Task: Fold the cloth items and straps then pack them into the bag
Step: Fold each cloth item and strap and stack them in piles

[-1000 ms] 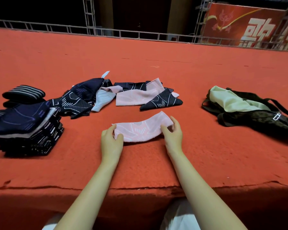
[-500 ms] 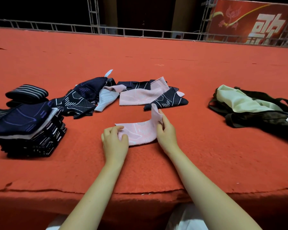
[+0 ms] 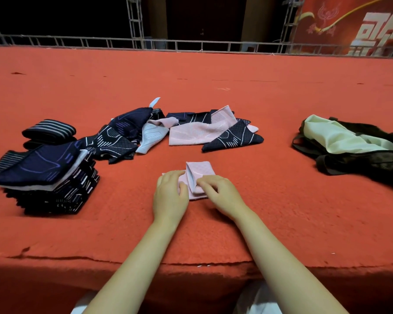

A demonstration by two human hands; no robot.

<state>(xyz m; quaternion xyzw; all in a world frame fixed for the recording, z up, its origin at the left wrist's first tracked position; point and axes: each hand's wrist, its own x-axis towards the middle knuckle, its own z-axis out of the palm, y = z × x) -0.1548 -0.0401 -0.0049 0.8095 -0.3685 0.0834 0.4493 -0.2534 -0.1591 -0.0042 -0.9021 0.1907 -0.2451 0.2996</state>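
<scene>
A small pale-pink patterned cloth (image 3: 199, 177), folded over on itself, lies on the red felt-covered table (image 3: 213, 234) – the left hand (image 3: 169, 196) presses its left part flat, the right hand (image 3: 222, 196) pinches the folded edge. Left of it: a stack of folded dark navy cloths (image 3: 48, 177). Beyond it – a loose heap of navy and pink cloths (image 3: 191, 130). Far right of it: an open dark bag with pale-green lining (image 3: 349, 146).

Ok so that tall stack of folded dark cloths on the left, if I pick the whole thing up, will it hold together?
Probably not well. The stack of folded dark cloths already leans, with layers splayed unevenly at the front edge, so it may slump or shed pieces. The cloth looks thin and floppy, so it would likely sag unless supported from beneath. It seems light.
</scene>
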